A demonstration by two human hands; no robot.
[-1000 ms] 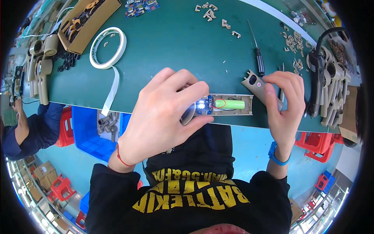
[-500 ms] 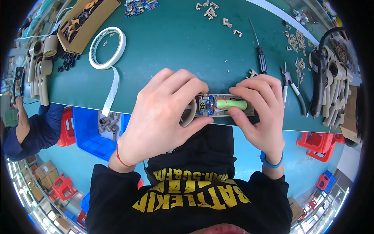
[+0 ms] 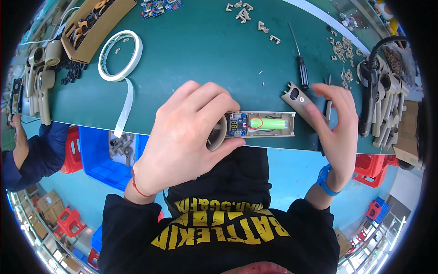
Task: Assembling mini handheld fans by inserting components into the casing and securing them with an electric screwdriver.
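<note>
Left hand: your left hand (image 3: 189,137) clamps the round end of the open casing (image 3: 255,125), thumb below, fingers over the top; the grip is shut on it.
Casing: it lies flat at the near edge of the worktop (image 3: 205,55), reaching away from your left grip toward your right hand.
Inside the casing: a small blue board (image 3: 237,125) with a lit display sits just past your left fingertips; a green cell (image 3: 273,123) lies beyond it, with a red wire looped at its near end.
Right hand: your right hand (image 3: 335,121) hovers with fingers spread wide, holding nothing that you can see.
Cover: a tan cover (image 3: 294,97) with a red dot lies tilted, just at your right fingertips; whether they touch it cannot be told.
Screwdriver: a black-handled screwdriver (image 3: 301,68) lies on the worktop beyond the cover, away from your right grip.
Tape: a white tape roll (image 3: 119,55) with a loose tail sits well off to the far left of your left grip.
Other shells: tan casings (image 3: 388,98) pile up past your right hand, with a black cable across them.
</note>
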